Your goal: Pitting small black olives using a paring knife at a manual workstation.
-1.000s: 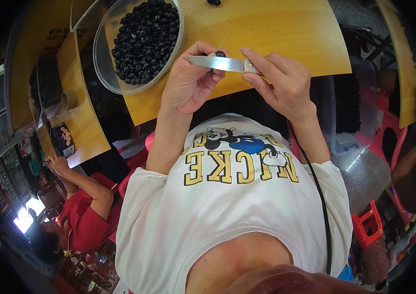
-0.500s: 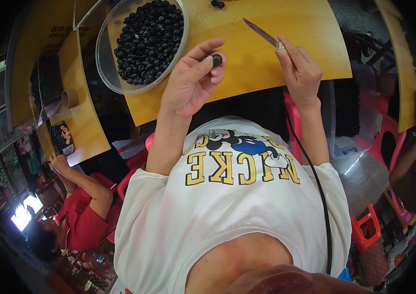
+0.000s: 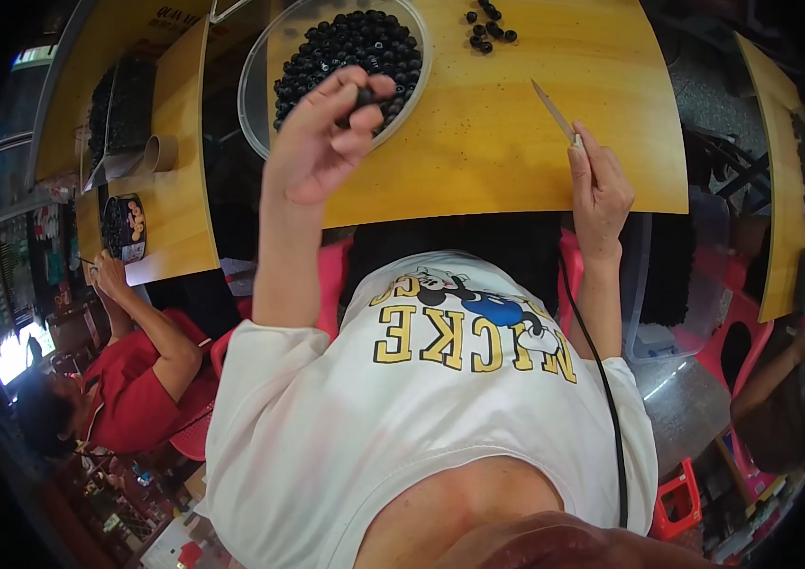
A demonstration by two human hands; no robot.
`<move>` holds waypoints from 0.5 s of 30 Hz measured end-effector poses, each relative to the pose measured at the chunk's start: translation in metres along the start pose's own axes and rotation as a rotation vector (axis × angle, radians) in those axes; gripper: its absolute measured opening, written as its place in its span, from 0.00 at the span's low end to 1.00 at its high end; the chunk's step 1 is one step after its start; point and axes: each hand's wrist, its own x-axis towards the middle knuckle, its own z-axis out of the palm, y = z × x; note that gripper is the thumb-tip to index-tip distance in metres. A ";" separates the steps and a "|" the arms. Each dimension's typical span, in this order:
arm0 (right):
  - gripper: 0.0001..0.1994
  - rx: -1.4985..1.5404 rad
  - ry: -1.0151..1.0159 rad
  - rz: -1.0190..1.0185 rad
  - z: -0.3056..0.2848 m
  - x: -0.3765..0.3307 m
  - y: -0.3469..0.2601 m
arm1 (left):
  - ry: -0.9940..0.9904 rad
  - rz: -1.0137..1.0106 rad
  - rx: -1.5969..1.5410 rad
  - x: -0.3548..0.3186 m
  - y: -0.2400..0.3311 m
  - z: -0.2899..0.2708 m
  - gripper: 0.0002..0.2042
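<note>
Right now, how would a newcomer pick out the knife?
Find the yellow table, then the person's right hand over its right part. The knife sticks out of that hand toward the upper left: a slim, pointed blade, unlike the round black pieces beyond it.

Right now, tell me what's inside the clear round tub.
The clear tub holds a heap of small black round pieces, some with holes. The left hand covers part of the near side; anything deeper is hidden under the top layer.
</note>
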 end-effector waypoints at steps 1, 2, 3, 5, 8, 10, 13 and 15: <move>0.13 0.008 0.002 0.004 -0.001 0.000 -0.002 | 0.079 0.037 0.104 0.004 0.012 -0.003 0.06; 0.13 0.009 0.001 0.001 -0.001 -0.001 -0.002 | 0.138 0.070 0.226 0.010 0.022 -0.007 0.07; 0.13 0.010 0.006 -0.003 -0.001 -0.002 -0.001 | 0.200 0.106 0.349 0.015 0.033 -0.012 0.08; 0.13 0.019 0.010 -0.012 -0.002 -0.002 -0.001 | 0.232 0.075 0.413 0.025 0.049 -0.016 0.09; 0.13 0.009 -0.026 0.017 -0.002 -0.003 0.000 | 0.425 -0.057 1.092 0.038 0.043 -0.009 0.11; 0.13 0.016 -0.037 0.021 -0.001 -0.003 0.000 | 0.397 -0.086 1.292 0.047 0.043 -0.018 0.12; 0.13 0.026 -0.037 0.015 -0.001 -0.003 0.000 | 0.383 -0.024 1.692 0.061 0.037 -0.026 0.13; 0.13 0.029 -0.038 -0.004 -0.001 -0.002 0.002 | 0.380 -0.050 1.941 0.067 0.034 -0.021 0.14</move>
